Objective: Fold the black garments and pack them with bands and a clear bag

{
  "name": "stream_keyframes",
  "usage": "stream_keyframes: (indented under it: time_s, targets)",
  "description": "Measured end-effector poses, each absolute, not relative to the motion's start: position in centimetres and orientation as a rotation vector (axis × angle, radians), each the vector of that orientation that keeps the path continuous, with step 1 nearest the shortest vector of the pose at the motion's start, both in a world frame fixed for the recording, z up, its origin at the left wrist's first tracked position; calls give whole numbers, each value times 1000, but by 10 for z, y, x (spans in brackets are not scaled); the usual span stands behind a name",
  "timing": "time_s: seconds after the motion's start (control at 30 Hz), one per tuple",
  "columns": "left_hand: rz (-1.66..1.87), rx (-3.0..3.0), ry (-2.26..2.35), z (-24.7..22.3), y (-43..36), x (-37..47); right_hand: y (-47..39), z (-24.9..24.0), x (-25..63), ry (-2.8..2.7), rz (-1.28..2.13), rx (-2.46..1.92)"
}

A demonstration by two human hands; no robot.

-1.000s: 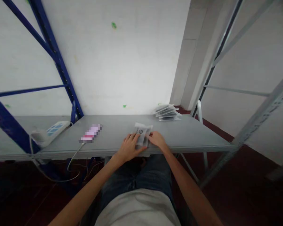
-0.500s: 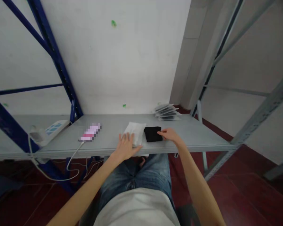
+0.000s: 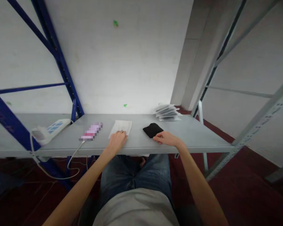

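A white flat packet lies on the grey shelf, left of the middle. My left hand rests on its near edge with the fingers curled together over it. To the right, a folded black cloth-like item lies turned at an angle on the shelf. The fingers of my right hand pinch its near right corner. A gap of bare shelf separates the packet from the black item.
Several clear flat packets are stacked at the back right of the grey shelf. On the left are a pixelated phone with a white cable and a white power strip. Blue posts and grey posts flank the shelf.
The white packet and my left hand have moved left, away from the black item. My left fingers have drawn together. The black item has rotated, and my right hand has shifted slightly nearer me.
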State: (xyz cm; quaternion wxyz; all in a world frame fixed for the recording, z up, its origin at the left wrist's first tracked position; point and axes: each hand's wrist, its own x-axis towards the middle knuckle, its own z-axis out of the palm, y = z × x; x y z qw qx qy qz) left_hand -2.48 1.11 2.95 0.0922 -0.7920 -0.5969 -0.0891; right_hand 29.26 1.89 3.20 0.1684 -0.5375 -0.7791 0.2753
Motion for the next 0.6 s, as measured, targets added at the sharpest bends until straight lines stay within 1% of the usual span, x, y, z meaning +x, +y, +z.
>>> stream_keyframes:
  time_s: [0.03,0.1,0.2,0.27,0.33,0.47,0.6]
  targets:
    - [-274,-2330,-1792,29,12,-26,14,34,285,-2285,773,-1428]
    - [-335,-2282,-1850,30,12,-29,8,37,280,-2293,618,-1372]
    - [-506,-2240,-1926,32,14,-32,12,34,294,-2012,221,-1557]
    - [-599,-2243,-1941,31,17,-32,22,27,306,-1866,79,-1640]
    - [-735,-2276,-1915,27,22,-32,32,16,311,-1880,70,-1644]
    - [-1168,-2369,-1747,20,27,-31,41,-3,291,-2018,158,-1586]
    - [-1370,-2381,-1599,19,25,-26,34,-3,258,-2051,232,-1503]
